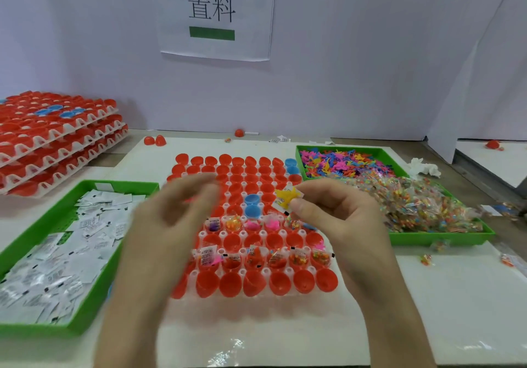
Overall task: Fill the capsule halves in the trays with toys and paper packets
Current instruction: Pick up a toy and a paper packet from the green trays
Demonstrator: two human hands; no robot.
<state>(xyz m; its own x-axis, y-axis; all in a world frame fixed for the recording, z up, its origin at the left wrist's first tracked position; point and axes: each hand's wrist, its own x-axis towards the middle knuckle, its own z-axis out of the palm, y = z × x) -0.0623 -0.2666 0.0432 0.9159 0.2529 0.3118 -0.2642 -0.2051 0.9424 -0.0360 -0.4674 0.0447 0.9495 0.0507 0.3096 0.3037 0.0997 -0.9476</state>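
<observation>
Toy — one yellow, plus one packet — pinched by right hand.

Table with capsule tray, packet bin (green), toy bin, tray stack

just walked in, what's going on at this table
A person is filling red capsule halves in a white tray. The right hand pinches a yellow toy and a paper packet above it; the left hand, blurred, seems empty. Parts of two rows already hold toys and packets; most halves are empty. A green packet tray sits left, a green toy tray right.
</observation>
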